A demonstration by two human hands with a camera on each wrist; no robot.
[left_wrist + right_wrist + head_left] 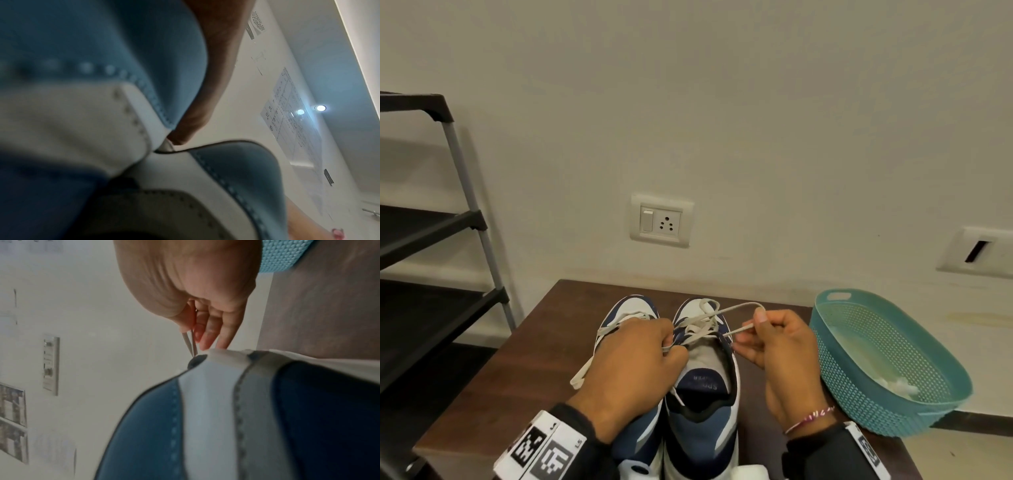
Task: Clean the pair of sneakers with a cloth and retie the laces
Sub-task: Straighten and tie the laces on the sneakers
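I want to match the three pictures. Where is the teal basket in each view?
Head view: the basket stands at the right, on the table beside the right hand.
Left wrist view: not in it.
Right wrist view: only a teal mesh corner at the top right, behind the right hand.
Shared landmark: the right sneaker.

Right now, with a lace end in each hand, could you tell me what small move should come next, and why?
Probably cross the right hand's lace loop toward the left hand; the right sneaker's laces still lie loose and unknotted.
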